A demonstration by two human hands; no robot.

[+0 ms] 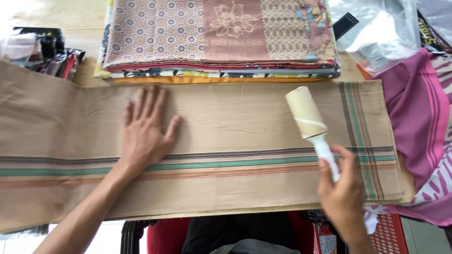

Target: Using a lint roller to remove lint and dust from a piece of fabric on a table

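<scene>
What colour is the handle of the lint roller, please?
White: the lint roller's plastic handle, gripped in the right hand, shows best in the head view.

Your left hand (147, 128) lies flat on a long tan cloth (226, 141), fingers spread out. The cloth has green and brown stripes running along it and across its right end. Your right hand (343, 188) grips the white handle of a lint roller (308, 117). The roller's pale sticky part rests on the cloth, tilted up and to the left. Behind the cloth sits a pile of folded patterned cloths (221, 37). A pink striped cloth (423, 108) lies to the right. Clear plastic bags (376, 28) sit at the top right, and some dark packets (47, 51) at the top left.
</scene>
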